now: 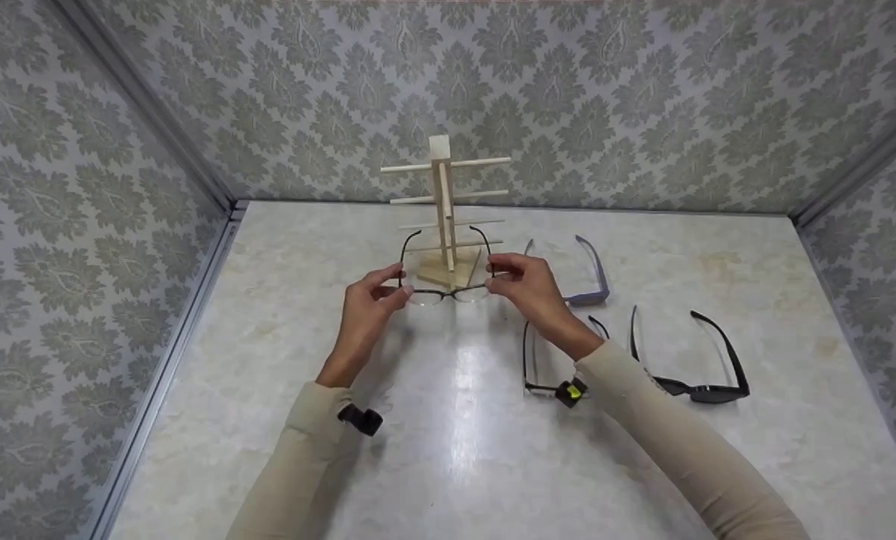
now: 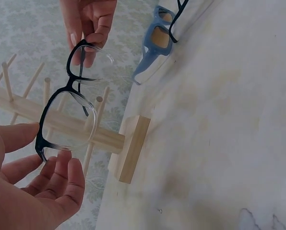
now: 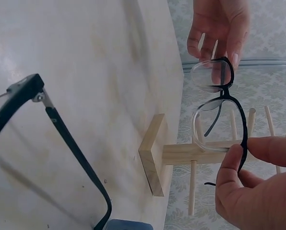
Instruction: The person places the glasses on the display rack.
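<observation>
Both hands hold one pair of eyeglasses [image 1: 448,294], with a dark upper frame and clear lower rims, up in front of a wooden display stand [image 1: 442,217]. My left hand [image 1: 367,309] pinches the glasses at the left hinge between thumb and fingers. On the other side, my right hand [image 1: 534,292] pinches the right hinge the same way. The temples are unfolded and point toward the stand, one on each side of its post. In the left wrist view the eyeglasses [image 2: 68,91] overlap the pegs of the stand [image 2: 133,148].
Blue-framed sunglasses [image 1: 590,296] lie on the table right of the stand. Nearer, partly under the right arm, are thin dark-framed glasses [image 1: 525,360]. Black sunglasses [image 1: 717,393] lie farther right. A patterned wall [image 1: 642,97] rises behind the table [image 1: 268,360].
</observation>
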`<control>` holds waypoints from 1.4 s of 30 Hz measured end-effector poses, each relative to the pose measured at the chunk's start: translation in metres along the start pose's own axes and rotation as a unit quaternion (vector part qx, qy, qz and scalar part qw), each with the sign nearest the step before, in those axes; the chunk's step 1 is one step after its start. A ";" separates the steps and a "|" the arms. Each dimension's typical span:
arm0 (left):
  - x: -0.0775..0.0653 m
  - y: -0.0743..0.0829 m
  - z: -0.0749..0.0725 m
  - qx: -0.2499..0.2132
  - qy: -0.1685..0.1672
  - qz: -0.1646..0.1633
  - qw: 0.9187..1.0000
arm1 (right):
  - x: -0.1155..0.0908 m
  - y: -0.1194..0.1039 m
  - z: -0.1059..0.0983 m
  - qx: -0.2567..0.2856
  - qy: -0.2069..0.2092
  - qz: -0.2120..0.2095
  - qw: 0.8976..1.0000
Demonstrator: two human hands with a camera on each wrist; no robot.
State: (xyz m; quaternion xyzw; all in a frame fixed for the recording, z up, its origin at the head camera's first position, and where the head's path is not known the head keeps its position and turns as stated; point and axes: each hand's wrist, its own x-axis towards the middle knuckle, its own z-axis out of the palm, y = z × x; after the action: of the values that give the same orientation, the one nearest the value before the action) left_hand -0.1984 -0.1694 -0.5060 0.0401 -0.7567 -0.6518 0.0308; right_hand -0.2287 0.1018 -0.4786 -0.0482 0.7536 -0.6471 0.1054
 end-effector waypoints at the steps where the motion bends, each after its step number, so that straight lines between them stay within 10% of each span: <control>1: 0.001 0.000 0.000 0.001 -0.001 -0.001 1.000 | 0.001 0.000 0.000 0.004 -0.001 -0.001 1.000; 42: 0.033 -0.020 0.013 -0.022 0.005 -0.010 1.000 | 0.032 0.021 -0.004 0.025 0.013 0.006 1.000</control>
State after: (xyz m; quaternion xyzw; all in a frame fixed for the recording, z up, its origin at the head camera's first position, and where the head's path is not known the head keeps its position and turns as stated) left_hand -0.2323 -0.1630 -0.5279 0.0501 -0.7413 -0.6686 0.0292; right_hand -0.2593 0.1020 -0.5015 -0.0325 0.7388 -0.6655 0.1006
